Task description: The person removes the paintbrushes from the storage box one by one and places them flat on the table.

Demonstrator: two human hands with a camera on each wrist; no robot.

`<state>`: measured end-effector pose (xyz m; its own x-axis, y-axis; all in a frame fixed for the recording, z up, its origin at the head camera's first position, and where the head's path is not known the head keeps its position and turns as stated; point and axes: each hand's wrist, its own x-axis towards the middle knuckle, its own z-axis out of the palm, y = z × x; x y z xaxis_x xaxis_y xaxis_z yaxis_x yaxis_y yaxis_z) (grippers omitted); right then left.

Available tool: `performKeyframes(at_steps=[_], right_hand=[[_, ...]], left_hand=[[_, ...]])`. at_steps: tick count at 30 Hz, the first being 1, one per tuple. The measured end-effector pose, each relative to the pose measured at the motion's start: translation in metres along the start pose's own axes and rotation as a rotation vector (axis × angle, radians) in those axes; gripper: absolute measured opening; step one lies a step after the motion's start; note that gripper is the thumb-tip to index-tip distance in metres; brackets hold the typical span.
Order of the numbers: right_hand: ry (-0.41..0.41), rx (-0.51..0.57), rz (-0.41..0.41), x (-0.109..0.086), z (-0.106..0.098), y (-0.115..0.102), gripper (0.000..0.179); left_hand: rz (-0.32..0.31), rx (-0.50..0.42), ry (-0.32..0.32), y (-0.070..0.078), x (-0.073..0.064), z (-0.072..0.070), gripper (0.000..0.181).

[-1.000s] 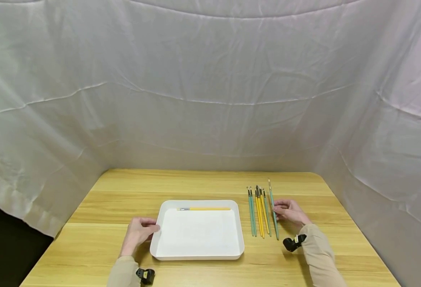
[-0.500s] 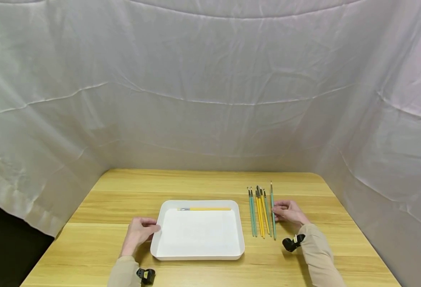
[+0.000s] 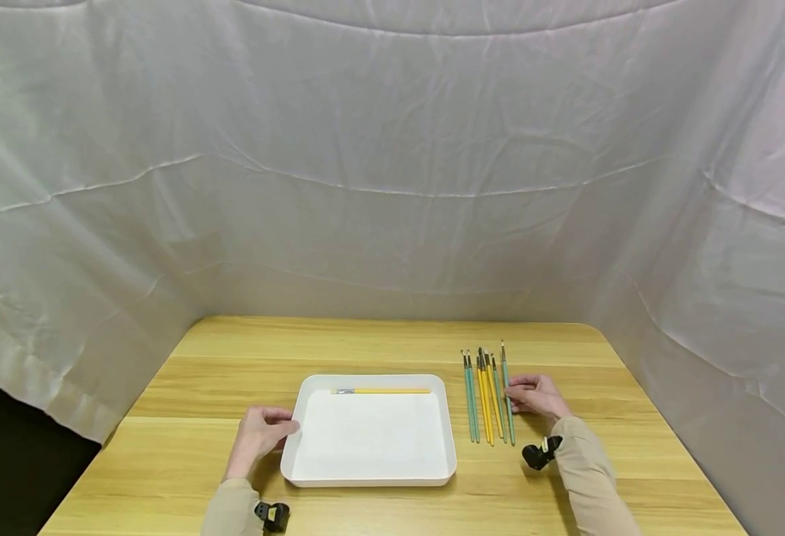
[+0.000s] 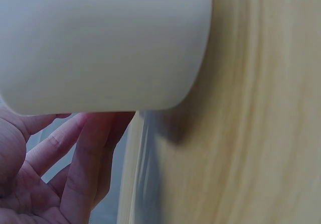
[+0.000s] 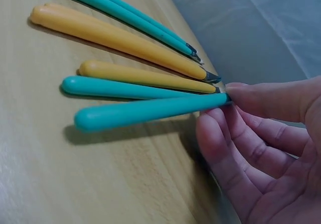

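Note:
My right hand (image 3: 539,396) pinches a teal-handled paintbrush (image 5: 150,111) between thumb and fingers. In the right wrist view its handle end is raised a little above the wood, with a shadow below. Just left of it lies a row of paintbrushes (image 3: 484,398) with teal and yellow handles, bristles toward the far edge. My left hand (image 3: 261,438) holds the left side of a white tray (image 3: 372,481), the thumb at its rim. Fingertips are partly hidden by the tray wall (image 4: 100,58) in the left wrist view. Inside the tray, along its far side, lies a yellow paintbrush (image 3: 392,390).
Everything stands on a wooden table (image 3: 379,514). Pale curtains (image 3: 392,223) hang behind it and along both sides. Small black cameras are strapped to both wrists, the right one (image 3: 541,452) near the brush handle ends.
The teal paintbrush in my right hand has shifted slightly left toward the row, its angle changing a little. My left hand and the tray stay practically still.

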<state>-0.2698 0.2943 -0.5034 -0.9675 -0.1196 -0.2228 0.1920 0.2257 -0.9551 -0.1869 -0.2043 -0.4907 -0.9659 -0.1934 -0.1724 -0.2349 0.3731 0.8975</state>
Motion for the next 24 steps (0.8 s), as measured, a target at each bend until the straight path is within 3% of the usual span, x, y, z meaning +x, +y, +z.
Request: performKeyframes(at_steps=[14,24], right_hand=[[0.145,-0.040,0.026,0.004,0.009,-0.003,0.040],[0.194,-0.158,0.010,0.008,0.014,-0.004,0.033]], left_hand=[[0.001,0.000,0.007,0.000,0.000,0.000,0.032],[-0.002,-0.015,0.005,0.000,-0.001,0.000,0.031]])
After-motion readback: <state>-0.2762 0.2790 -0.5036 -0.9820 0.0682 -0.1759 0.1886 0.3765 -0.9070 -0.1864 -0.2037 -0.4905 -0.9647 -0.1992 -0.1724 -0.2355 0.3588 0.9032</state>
